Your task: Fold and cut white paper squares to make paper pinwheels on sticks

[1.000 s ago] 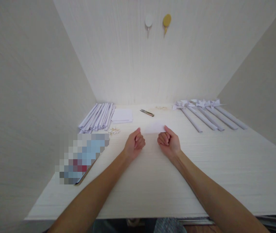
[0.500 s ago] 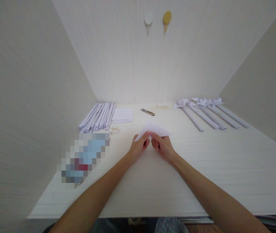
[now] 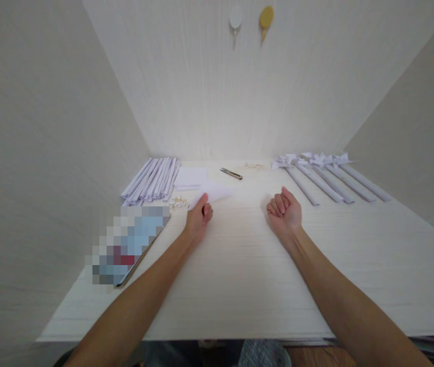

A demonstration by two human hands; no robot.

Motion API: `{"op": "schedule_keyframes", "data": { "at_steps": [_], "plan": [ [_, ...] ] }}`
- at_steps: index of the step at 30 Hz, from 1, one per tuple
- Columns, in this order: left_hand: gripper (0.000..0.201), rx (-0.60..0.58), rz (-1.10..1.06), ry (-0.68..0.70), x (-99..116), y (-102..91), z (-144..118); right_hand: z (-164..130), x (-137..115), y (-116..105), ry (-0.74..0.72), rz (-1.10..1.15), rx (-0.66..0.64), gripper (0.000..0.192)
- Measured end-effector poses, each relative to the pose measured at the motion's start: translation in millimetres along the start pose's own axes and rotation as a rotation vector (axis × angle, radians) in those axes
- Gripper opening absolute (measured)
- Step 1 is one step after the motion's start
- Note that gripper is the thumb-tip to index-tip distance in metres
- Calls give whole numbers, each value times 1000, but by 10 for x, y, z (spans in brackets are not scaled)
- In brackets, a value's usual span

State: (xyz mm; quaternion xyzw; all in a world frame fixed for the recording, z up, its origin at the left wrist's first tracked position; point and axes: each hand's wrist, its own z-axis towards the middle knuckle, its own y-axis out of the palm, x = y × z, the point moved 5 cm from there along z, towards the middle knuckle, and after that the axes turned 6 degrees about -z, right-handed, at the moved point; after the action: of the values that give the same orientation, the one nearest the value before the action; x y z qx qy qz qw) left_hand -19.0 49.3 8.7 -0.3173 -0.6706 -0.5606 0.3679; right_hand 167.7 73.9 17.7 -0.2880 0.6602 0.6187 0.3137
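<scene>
My left hand (image 3: 198, 218) is closed, its thumb pressing a white sheet of paper (image 3: 219, 191) against the curled fingers. The paper sticks out to the right, above the tabletop, and its lower part is hidden by the hand. My right hand (image 3: 285, 208) is apart from the paper, curled into a loose fist over the table, and no object shows in it. Just left of my left hand lie small white pieces (image 3: 179, 202) in a loose pile. Behind the held sheet is a stack of white square paper (image 3: 190, 176).
Rolled paper sticks (image 3: 152, 178) are bundled at the back left. Several paper pinwheels on sticks (image 3: 326, 176) lie at the back right. Thread snips (image 3: 231, 174) rest near the back wall, beside small pale bits (image 3: 254, 166). A blurred flat device (image 3: 136, 244) lies at left.
My right hand has let go of the paper and moved right. My left hand has shifted left, carrying the paper with it. The view has tilted slightly.
</scene>
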Motion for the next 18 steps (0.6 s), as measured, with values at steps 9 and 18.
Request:
{"op": "schedule_keyframes", "data": {
  "at_steps": [9,18],
  "plan": [
    [52,-89,211,70,-80,95,-65,-165,364,297,63,-469,-252,44],
    [48,-76,-36,3,5,12,24,-105,199,203,-9,-178,-104,44]
  ]
}}
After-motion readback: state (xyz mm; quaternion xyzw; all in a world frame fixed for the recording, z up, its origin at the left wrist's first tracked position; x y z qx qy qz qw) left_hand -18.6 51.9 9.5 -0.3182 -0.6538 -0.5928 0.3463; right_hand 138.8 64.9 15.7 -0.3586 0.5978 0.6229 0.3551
